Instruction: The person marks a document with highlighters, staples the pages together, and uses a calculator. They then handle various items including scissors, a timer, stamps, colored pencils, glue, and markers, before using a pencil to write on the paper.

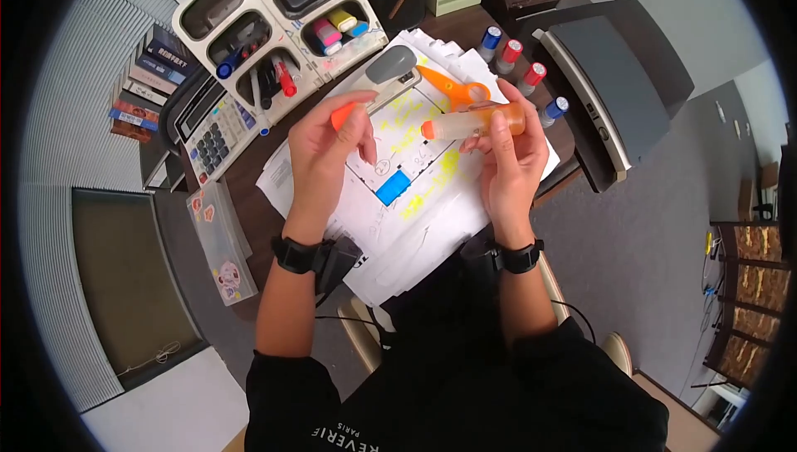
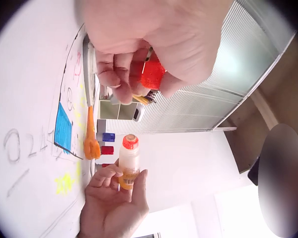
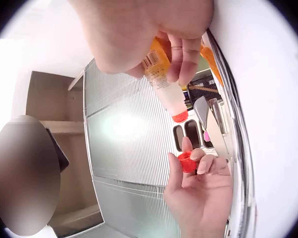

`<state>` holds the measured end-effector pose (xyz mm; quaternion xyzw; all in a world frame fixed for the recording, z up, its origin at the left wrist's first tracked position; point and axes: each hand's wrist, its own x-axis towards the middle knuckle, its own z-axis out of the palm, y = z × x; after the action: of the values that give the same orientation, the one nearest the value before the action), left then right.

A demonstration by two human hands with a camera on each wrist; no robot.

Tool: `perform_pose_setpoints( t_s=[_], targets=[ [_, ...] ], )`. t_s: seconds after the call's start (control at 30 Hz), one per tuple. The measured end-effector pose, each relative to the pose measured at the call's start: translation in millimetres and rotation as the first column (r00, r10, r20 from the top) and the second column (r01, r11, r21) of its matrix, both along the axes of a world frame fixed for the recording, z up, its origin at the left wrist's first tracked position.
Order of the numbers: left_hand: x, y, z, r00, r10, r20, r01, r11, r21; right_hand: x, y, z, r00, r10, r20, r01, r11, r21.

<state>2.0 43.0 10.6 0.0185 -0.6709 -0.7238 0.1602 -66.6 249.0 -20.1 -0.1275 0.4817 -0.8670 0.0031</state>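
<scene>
My right hand [image 1: 516,171] grips a glue bottle [image 1: 458,126], clear with an orange label and an orange-red applicator tip. The bottle lies nearly level above the papers, its bare tip toward the left hand. Between thumb and fingers, my left hand [image 1: 322,149] pinches a small orange-red cap [image 3: 187,162], its hollow end visible in the right wrist view. Cap and bottle are apart. Beneath both hands lie paper sheets [image 1: 390,244] with a drawn outline, yellow scribbles and a blue-filled rectangle [image 1: 393,188].
Orange-handled scissors [image 1: 455,89] and a grey-and-white stapler [image 1: 392,65] lie on the papers' far side. Several red- and blue-capped bottles [image 1: 531,77] stand at right beside a dark machine [image 1: 602,78]. A pen organizer [image 1: 311,70], calculator [image 1: 217,138] and clear case [image 1: 217,240] are at left.
</scene>
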Motion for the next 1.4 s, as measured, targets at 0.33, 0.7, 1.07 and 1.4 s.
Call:
perform_pose_setpoints(
  t_s=[0.33, 0.7, 1.07, 1.4],
  targets=[
    [-1, -6, -7, 0.988, 0.086, -0.127, -0.079, 0.995, 0.060, -35, -2, 59, 0.684, 0.388, -0.618, 0.288, 0.634, 0.717],
    [-3, -21, -13, 0.982, 0.050, -0.180, -0.020, 0.986, 0.164, -47, -25, 77, 0.529, 0.706, -0.471, 0.189, 0.443, 0.876],
    [-6, -6, -10, 0.968, 0.176, -0.178, -0.153, 0.979, 0.135, -61, -31, 67, 0.376, 0.810, -0.450, 0.054, 0.466, 0.883],
    [-6, -6, -8, 0.971, 0.158, -0.180, -0.131, 0.979, 0.155, -63, -23, 78, 0.491, 0.827, -0.275, -0.159, 0.395, 0.905]
  ],
)
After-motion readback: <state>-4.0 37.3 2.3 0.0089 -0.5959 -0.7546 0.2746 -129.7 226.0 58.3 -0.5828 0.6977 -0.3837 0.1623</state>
